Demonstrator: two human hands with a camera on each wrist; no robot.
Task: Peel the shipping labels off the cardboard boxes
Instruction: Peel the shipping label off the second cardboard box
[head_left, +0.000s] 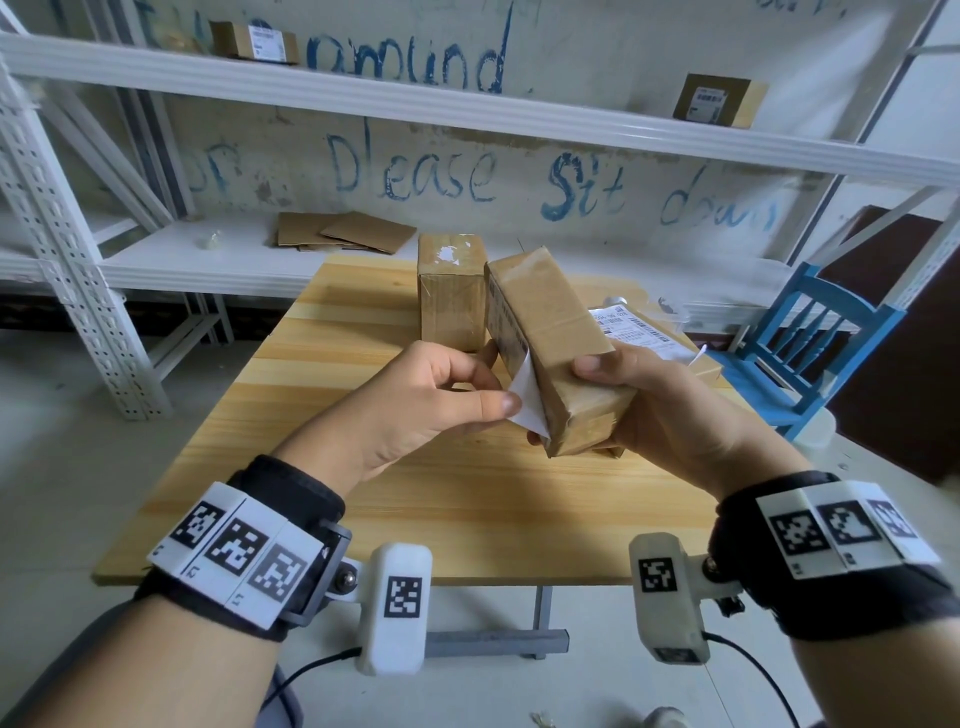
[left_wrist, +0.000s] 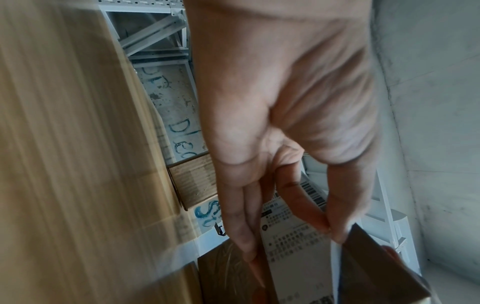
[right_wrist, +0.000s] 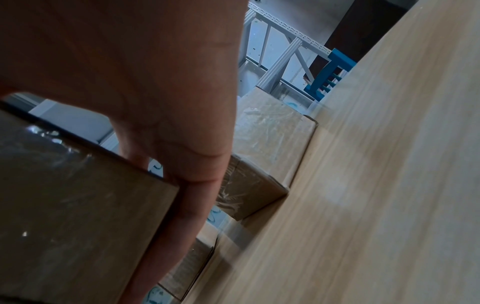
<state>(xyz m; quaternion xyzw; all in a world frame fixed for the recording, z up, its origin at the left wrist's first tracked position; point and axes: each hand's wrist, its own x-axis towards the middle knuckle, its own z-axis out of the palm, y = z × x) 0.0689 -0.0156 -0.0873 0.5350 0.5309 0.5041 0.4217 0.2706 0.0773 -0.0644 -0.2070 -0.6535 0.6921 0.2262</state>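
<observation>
A long taped cardboard box (head_left: 550, 343) is held tilted above the wooden table (head_left: 363, 467). My right hand (head_left: 660, 410) grips its near end, thumb on top, fingers underneath. A white shipping label (head_left: 524, 395) on the box's left face is partly peeled, its near corner curled away. My left hand (head_left: 441, 395) pinches that loose corner between thumb and forefinger. In the left wrist view the label (left_wrist: 293, 242) shows printed text and my fingertips (left_wrist: 330, 226) pinch its edge. In the right wrist view my fingers (right_wrist: 182, 185) wrap under the box (right_wrist: 72, 205).
A second box (head_left: 451, 291) stands upright behind the held one. At the right lies another box with a label (head_left: 639, 332) on top. A blue chair (head_left: 815, 343) stands right of the table. White shelving (head_left: 363, 98) behind carries more boxes and flat cardboard (head_left: 343, 234).
</observation>
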